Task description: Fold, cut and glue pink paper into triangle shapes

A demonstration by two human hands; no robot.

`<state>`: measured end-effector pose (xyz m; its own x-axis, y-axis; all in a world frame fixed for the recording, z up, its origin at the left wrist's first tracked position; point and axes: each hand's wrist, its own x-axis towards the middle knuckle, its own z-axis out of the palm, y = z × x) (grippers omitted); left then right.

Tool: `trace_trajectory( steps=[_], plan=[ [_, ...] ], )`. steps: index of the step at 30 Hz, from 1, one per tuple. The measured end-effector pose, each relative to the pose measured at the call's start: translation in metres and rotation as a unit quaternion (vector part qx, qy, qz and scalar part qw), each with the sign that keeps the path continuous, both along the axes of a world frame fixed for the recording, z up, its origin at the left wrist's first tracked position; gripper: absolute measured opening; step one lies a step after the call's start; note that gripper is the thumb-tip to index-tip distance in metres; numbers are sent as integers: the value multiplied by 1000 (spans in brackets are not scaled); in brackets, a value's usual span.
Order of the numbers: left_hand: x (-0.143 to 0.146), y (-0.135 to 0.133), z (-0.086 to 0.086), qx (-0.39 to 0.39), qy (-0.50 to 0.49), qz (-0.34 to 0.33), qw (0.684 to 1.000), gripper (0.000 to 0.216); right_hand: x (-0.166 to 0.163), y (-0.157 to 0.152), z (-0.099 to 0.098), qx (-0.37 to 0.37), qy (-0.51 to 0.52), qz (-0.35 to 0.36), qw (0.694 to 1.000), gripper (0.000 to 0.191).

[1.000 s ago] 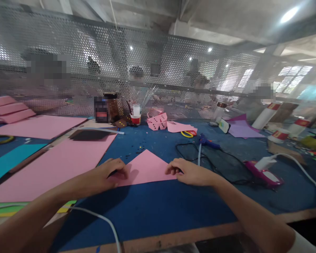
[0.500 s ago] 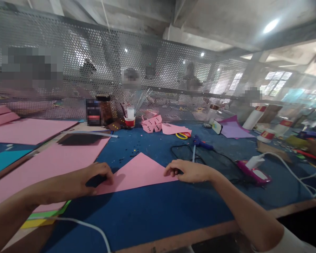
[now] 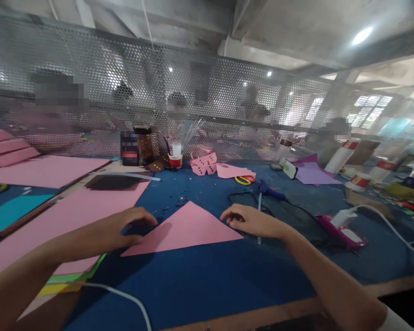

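A pink paper triangle [image 3: 189, 227] lies flat on the blue tabletop, its point away from me and its long edge toward me. At its left side is my left hand [image 3: 133, 226], thumb and fingers apart; the thumb is close to the paper, and I cannot tell whether it touches. My right hand [image 3: 243, 218] is at the right slanting edge, fingers loosely bent with nothing visible in them. Behind that hand a blue glue gun [image 3: 271, 190] rests on the table with a clear glue stick in it.
Large pink sheets [image 3: 72, 220] lie at the left above green and yellow paper. Yellow-handled scissors [image 3: 243, 180], cut pink pieces [image 3: 203, 164] and a red-and-white cup [image 3: 175, 161] stand farther back. A magenta power strip [image 3: 343, 232] with a white cable is at right. A perforated metal screen [image 3: 214, 87] rises behind.
Both hands have eased away from the paper: the left fingers lifted off its left side, the right ones off its right corner, which now shows. The view has shifted slightly left.
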<state>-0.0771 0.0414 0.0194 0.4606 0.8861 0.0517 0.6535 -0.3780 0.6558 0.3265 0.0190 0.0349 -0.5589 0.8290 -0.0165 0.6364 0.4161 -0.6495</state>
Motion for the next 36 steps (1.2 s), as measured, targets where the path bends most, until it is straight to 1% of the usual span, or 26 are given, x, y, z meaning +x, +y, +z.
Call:
trace_trajectory(
  steps=[1, 2, 5, 7, 10, 14, 18, 21, 25, 28, 31, 34, 36],
  plan=[
    [1, 3, 0, 5, 38, -30, 999, 48, -4, 0, -3, 24, 5, -30, 999, 30],
    [4, 6, 0, 23, 59, -35, 997, 49, -8, 0, -7, 48, 4, -46, 998, 32],
    [15, 7, -8, 67, 89, -43, 993, 52, -20, -2, -19, 106, -35, -47, 993, 45],
    [23, 3, -14, 88, 99, -44, 990, 52, -27, -4, -24, 132, -60, -42, 989, 47],
    [31, -2, -20, 99, 96, -38, 990, 43, -35, -6, -28, 147, -55, -52, 986, 41],
    [35, -5, -21, 93, 60, -22, 994, 45, -41, -6, -31, 131, 7, -89, 987, 35],
    [38, -7, -17, 67, 8, 17, 998, 56, -45, -5, -32, 82, 93, -113, 986, 24],
    [39, -6, -13, 38, -36, 42, 998, 61, -46, -6, -28, 51, 136, -119, 982, 17],
    [36, -4, -7, 3, -81, 50, 995, 58, -43, -6, -22, 82, 150, -133, 976, 11],
    [33, -4, 0, -52, -132, 43, 989, 55, -39, -4, -19, 108, 158, -151, 970, 12],
    [33, -8, 9, -105, -177, 28, 978, 53, -36, -2, -19, 116, 174, -169, 963, 15],
    [35, -13, 15, -113, -189, 24, 975, 52, -34, 0, -16, 114, 182, -193, 958, 18],
    [35, -15, 17, -102, -179, 37, 978, 53, -33, 0, -13, 119, 191, -202, 953, 19]
  ],
)
